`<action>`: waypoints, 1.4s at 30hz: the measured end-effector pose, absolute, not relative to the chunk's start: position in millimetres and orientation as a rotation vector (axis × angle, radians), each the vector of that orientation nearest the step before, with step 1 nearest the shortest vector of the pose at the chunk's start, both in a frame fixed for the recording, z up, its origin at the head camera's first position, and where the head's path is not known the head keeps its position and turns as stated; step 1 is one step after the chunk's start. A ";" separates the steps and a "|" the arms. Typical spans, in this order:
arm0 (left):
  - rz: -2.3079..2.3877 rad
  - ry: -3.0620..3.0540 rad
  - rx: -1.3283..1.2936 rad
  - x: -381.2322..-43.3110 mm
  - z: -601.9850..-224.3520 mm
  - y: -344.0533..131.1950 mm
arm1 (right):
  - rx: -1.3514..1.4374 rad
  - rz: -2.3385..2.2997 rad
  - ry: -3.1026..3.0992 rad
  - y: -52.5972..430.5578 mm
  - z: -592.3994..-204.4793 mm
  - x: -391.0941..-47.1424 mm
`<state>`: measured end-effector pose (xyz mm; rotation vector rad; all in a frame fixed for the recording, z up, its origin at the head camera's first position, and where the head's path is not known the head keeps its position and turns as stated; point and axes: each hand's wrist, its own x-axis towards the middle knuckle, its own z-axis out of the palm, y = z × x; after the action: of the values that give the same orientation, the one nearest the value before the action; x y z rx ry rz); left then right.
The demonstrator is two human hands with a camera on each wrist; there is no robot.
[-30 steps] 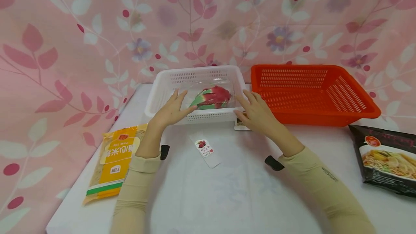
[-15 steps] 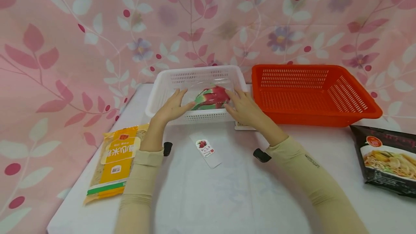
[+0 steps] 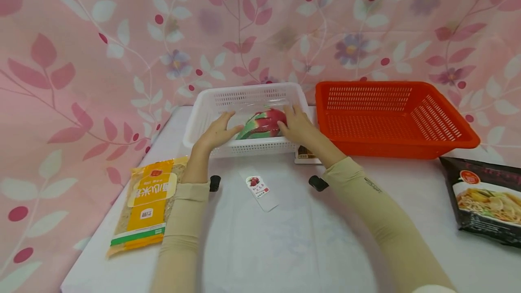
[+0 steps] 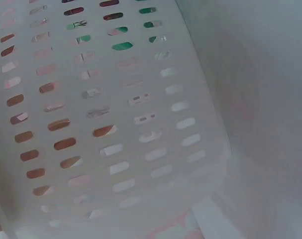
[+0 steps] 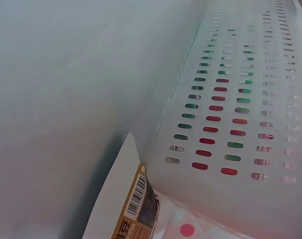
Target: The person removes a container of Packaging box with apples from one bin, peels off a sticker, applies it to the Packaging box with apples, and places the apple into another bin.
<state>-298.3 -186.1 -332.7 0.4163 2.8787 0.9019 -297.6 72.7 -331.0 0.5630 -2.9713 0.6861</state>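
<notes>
A white perforated basket (image 3: 203, 116) stands at the back of the table. In it lies a clear plastic package with a red and green dragon fruit (image 3: 264, 123). My left hand (image 3: 215, 134) reaches over the front rim at the package's left end, fingers extended and thumb towards the fruit. At the package's right end, my right hand (image 3: 299, 125) lies with its fingers over it and its thumb on the front side. Whether the left fingertips touch the plastic cannot be made out. Both wrist views mostly show the basket wall (image 4: 116, 149), with fruit colours behind its slots.
A red basket (image 3: 390, 130) stands to the right of the white one. Yellow food packet (image 3: 148, 202) lies at left, black noodle packet (image 3: 488, 198) at right. A card with a fruit label (image 3: 258, 189) lies in front. A barcoded package (image 5: 138, 204) sits beside the white basket.
My right hand has moved left from the white basket's right rim onto the right end of the dragon fruit package. The left hand has barely moved.
</notes>
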 end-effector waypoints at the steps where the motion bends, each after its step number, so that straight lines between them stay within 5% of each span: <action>1: 0.921 2.873 0.404 -299.2 -332.5 -185.6 | 0.551 0.680 -2.980 72.2 -331.1 -300.6; 23: 1.244 2.617 0.218 -319.3 -333.1 -186.8 | 0.402 0.729 -3.127 59.9 -333.4 -324.4; 42: 1.225 2.624 0.285 -331.9 -345.2 -194.5 | 0.382 1.207 -3.080 55.9 -345.8 -336.5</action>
<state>-331.9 -194.5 -345.2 0.2851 2.6237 1.2245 -336.5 55.9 -345.8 0.3819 -3.0801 1.2074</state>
